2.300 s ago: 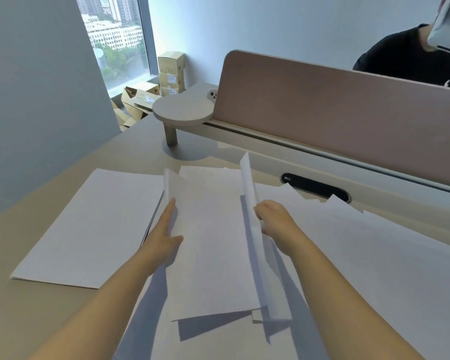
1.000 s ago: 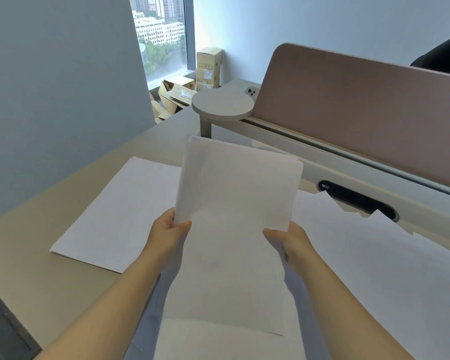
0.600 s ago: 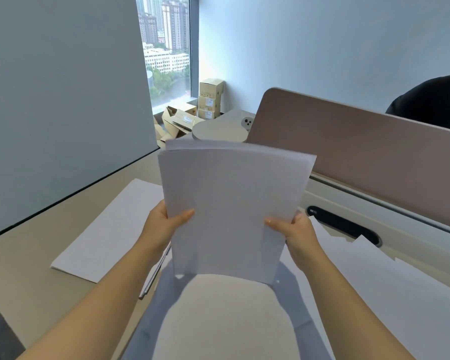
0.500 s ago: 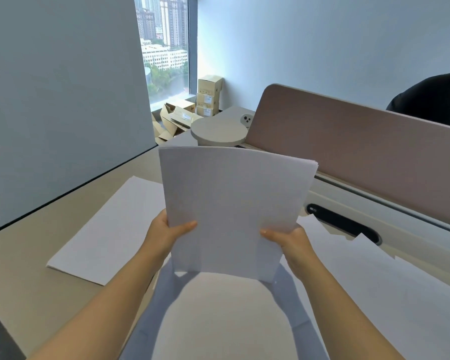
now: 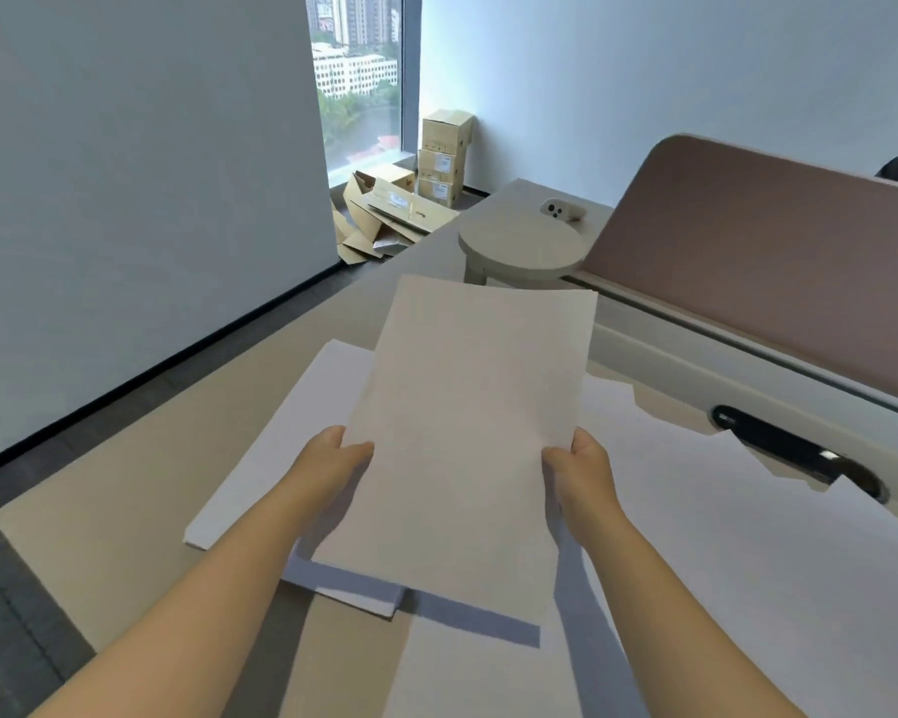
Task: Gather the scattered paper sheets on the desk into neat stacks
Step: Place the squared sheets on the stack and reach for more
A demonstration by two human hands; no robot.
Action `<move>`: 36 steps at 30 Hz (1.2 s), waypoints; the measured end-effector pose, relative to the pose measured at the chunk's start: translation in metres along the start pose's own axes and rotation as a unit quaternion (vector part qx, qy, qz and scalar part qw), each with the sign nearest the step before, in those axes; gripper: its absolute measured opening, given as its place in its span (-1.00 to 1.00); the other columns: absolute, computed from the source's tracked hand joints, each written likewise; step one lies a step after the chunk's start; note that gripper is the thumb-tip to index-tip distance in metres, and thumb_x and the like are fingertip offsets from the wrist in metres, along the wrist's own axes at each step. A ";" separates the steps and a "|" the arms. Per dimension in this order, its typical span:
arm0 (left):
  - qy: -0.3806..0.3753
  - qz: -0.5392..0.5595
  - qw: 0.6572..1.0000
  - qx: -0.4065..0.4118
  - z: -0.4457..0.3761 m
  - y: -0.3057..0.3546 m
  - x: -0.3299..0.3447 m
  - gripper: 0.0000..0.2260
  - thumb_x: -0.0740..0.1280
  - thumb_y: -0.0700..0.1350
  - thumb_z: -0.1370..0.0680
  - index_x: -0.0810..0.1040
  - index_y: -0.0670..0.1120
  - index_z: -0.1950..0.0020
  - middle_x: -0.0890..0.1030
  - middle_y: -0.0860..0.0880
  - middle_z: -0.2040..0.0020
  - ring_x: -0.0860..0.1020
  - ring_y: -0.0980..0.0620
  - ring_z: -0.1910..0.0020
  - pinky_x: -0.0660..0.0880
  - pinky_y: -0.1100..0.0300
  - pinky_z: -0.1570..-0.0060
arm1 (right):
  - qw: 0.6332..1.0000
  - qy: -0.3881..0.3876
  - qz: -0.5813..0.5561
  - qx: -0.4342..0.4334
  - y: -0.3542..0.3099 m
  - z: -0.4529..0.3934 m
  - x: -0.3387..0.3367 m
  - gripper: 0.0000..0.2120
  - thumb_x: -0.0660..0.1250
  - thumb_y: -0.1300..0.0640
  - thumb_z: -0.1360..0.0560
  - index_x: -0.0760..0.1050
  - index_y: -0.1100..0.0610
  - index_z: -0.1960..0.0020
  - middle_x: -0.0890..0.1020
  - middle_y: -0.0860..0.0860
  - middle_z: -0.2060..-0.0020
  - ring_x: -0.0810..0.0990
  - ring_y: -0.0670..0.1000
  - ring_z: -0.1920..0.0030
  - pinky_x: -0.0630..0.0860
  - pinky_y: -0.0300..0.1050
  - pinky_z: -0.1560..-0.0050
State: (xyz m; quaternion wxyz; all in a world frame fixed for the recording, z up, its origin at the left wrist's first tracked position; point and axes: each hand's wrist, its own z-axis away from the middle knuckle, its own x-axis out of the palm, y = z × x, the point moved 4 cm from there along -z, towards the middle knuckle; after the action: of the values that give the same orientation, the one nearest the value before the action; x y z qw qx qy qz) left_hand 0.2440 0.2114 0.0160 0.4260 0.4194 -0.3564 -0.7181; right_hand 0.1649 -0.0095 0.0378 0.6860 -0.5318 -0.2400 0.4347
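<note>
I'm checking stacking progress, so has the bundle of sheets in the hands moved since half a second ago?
Yes. The held bundle of sheets was upright over the bare desk; now it is tilted flatter and shifted left, over the stack beside the desk's left edge.

I can't see most of the stack (image 5: 260, 474) under the held sheets (image 5: 467, 432). The loose sheets (image 5: 773, 562) run off the right edge, partly covering the slot (image 5: 794, 450).
</note>
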 end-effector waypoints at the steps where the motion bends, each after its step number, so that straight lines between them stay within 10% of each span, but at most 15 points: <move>1: 0.004 -0.019 1.000 -0.005 -0.005 -0.009 -0.014 -0.83 0.15 -0.20 -0.61 0.40 -0.14 -0.18 0.51 -0.02 -0.05 0.44 -0.03 -0.10 0.34 0.16 -0.03 | 1.000 -0.008 0.017 0.011 0.006 -0.003 0.018 -0.73 0.07 0.43 -0.50 0.42 0.21 -0.08 0.52 0.02 0.17 0.48 0.03 0.21 0.43 -0.32 0.46; 5: 0.059 -0.101 0.993 -0.016 -0.032 -0.038 -0.066 -0.85 0.15 -0.30 -0.55 0.46 -0.23 -0.07 0.55 -0.21 -0.09 0.50 -0.15 -0.06 0.44 0.09 -0.04 | 0.997 -0.013 0.051 0.061 0.032 -0.018 0.078 -0.72 0.02 0.46 -0.46 0.28 0.12 0.25 0.36 0.01 0.32 0.31 -0.03 0.36 0.25 -0.29 0.41; 10: 0.112 -0.229 0.967 -0.030 -0.049 -0.068 -0.103 -0.81 0.15 -0.24 -0.56 0.44 -0.22 -0.14 0.52 -0.17 -0.07 0.43 -0.13 0.01 0.35 0.10 0.09 | 0.986 -0.046 0.140 0.073 0.048 -0.025 0.124 -0.72 0.09 0.45 -0.40 0.40 0.15 0.02 0.43 0.01 0.35 0.43 -0.12 0.56 0.27 -0.35 0.59; 19: 0.108 -0.291 0.950 0.036 -0.061 -0.073 -0.095 -0.65 0.25 -0.30 -0.52 0.39 -0.26 -0.31 0.46 -0.21 -0.26 0.34 -0.19 -0.28 0.28 0.06 -0.22 | 0.966 0.007 0.251 0.054 0.061 -0.019 0.118 -0.71 0.20 0.43 -0.42 0.42 0.39 -0.15 0.44 0.19 0.12 0.45 0.15 0.06 0.49 0.03 0.03; 25: 0.108 -0.304 0.946 0.039 -0.062 -0.070 -0.082 -0.87 0.27 -0.31 -0.48 0.42 -0.19 0.00 0.50 -0.25 -0.12 0.39 -0.22 -0.13 0.27 0.09 0.00 | 0.982 0.010 0.177 0.071 0.060 -0.013 0.084 -0.58 0.23 0.31 -0.51 0.31 0.22 -0.35 0.45 0.08 -0.24 0.42 0.05 -0.27 0.30 -0.25 -0.10; 29: 0.147 -0.304 0.940 0.048 -0.043 -0.057 -0.063 -0.57 0.27 -0.22 -0.53 0.30 -0.19 -0.39 0.33 -0.23 -0.36 0.26 -0.21 -0.34 0.24 -0.02 -0.28 | 0.981 0.023 0.184 0.062 0.057 0.000 0.049 -0.60 0.22 0.24 -0.54 0.31 0.23 -0.36 0.44 0.11 -0.28 0.41 0.06 -0.30 0.31 -0.21 -0.17; 36: 0.090 -0.259 0.951 0.141 0.007 -0.027 0.033 -0.58 0.26 -0.15 -0.55 0.31 -0.18 -0.40 0.33 -0.15 -0.41 0.28 -0.13 -0.40 0.23 0.02 -0.36 | 0.969 0.074 0.224 0.075 0.073 0.026 -0.051 -0.54 0.21 0.20 -0.54 0.24 0.23 -0.41 0.32 0.11 -0.40 0.34 0.06 -0.39 0.31 -0.16 -0.24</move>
State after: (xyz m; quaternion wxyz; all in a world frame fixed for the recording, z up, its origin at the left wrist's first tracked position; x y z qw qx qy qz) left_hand 0.2202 0.1923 -0.0147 0.1918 0.6161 -0.2932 -0.7055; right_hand 0.0935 -0.0358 -0.0154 0.6252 -0.5498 -0.0302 0.5531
